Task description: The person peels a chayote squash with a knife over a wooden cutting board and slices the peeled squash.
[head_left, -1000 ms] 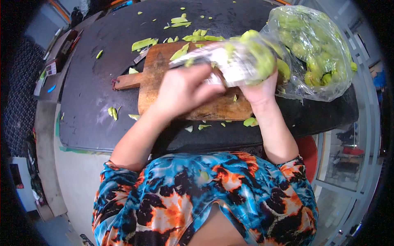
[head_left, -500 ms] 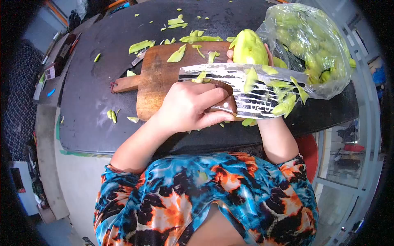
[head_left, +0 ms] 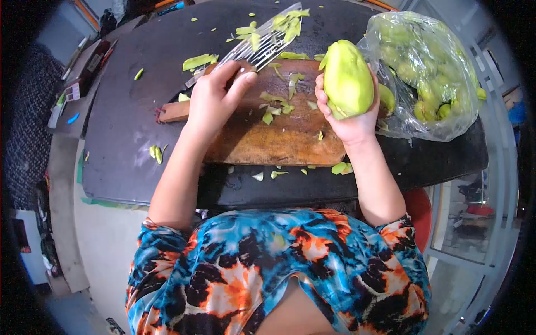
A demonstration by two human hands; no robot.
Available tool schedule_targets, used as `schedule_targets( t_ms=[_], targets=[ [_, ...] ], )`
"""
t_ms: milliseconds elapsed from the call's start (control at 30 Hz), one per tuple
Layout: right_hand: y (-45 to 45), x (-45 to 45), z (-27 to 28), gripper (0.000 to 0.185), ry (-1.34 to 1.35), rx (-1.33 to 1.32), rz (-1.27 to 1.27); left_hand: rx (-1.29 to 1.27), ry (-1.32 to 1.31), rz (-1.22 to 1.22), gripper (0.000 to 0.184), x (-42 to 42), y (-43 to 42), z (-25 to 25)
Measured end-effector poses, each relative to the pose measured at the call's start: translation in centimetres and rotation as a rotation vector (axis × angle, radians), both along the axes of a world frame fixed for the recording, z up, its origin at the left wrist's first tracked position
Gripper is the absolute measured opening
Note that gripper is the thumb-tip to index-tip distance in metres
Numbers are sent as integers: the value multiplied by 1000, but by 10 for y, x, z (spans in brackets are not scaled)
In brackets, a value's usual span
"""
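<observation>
My left hand (head_left: 216, 95) is closed round the brown handle of a broad-bladed knife (head_left: 267, 49), a cleaver by its shape. The blade points up and to the right above the far left part of the wooden cutting board (head_left: 268, 146). Thin green slices (head_left: 287, 25) cling to the blade near its tip. In my right hand (head_left: 357, 120) is a large peeled green fruit (head_left: 347, 81), shaped like a mango. My palm is under it and my fingers wrap its left side. It is held above the board's right end. Green scraps (head_left: 274, 106) lie on the board.
A clear plastic bag (head_left: 424, 67) of green fruit stands right of the board. Another green fruit (head_left: 385, 100) lies beside my right hand. Peelings (head_left: 200, 61) are scattered over the dark table (head_left: 128, 162). The board's handle (head_left: 175, 111) points left.
My left hand has swung the knife from across the board's right side to the far left, tilting its blade upward. My right hand and the fruit have come slightly nearer. Scraps now show on the board.
</observation>
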State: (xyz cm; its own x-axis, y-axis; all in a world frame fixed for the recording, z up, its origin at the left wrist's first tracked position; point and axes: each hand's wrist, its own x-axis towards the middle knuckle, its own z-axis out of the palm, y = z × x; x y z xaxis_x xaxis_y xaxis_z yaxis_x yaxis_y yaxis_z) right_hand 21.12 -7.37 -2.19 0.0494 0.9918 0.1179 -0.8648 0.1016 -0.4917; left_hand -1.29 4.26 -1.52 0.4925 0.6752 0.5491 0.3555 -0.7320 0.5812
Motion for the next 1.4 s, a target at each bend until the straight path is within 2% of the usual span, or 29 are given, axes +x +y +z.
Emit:
schedule_targets(
  t_ms=[67,100,133,200,233,267,300,333,400,433,467,567,667,733,800,833,867,933,1133,1167,1200,1267,1300,1400],
  targets=[
    [1,2,-5,57,-2,19,-34,17,-7,-59,32,-1,-13,9],
    [3,3,-8,55,-7,26,-50,-54,-45,-148,31,3,-23,8],
    [8,1,-11,54,-6,-26,-197,-73,51,-232,31,3,-37,17],
    [20,-6,-22,50,-9,-132,-483,50,126,-378,30,8,-53,19],
    [12,5,-18,52,291,178,103,59,107,-456,29,12,-60,22],
    [2,4,-17,50,247,215,187,69,88,-534,29,16,-66,24],
    [1,7,-19,49,204,142,132,-19,130,-566,34,17,-70,21],
    [0,9,-20,48,162,70,77,8,132,-550,33,17,-69,20],
    [0,2,-10,51,161,100,152,60,139,-516,32,16,-65,19],
    [5,2,-22,51,256,41,33,13,191,-481,32,13,-62,21],
    [8,-6,-28,51,46,-105,-275,54,65,-439,31,15,-54,10],
    [2,-1,-18,47,-13,128,28,-88,86,-244,29,2,-35,18],
    [7,8,-20,48,-65,292,172,-61,32,-279,30,-2,-34,18],
    [9,-2,-20,51,119,81,-128,-93,27,-380,29,1,-54,29],
    [9,7,-20,51,260,12,21,3,136,-526,37,1,-59,26],
    [-1,1,1,52,125,12,170,-11,128,-554,37,3,-64,28],
    [7,6,-9,53,183,-140,19,-25,118,-578,36,5,-68,29],
    [6,3,-6,52,65,-124,-16,-24,143,-602,35,6,-66,26],
    [8,5,-13,46,44,-80,-35,24,133,-588,31,8,-61,20],
    [7,5,-13,43,90,-72,-69,19,166,-543,31,8,-57,17],
    [13,9,-17,44,90,96,-37,53,180,-483,31,7,-51,18],
    [17,12,-26,45,153,-24,-148,106,207,-366,32,4,-42,18],
    [15,11,-27,46,122,148,-38,113,240,-337,31,3,-38,15],
    [17,11,-30,45,96,174,-85,121,224,-344,32,4,-39,15]
  ],
)
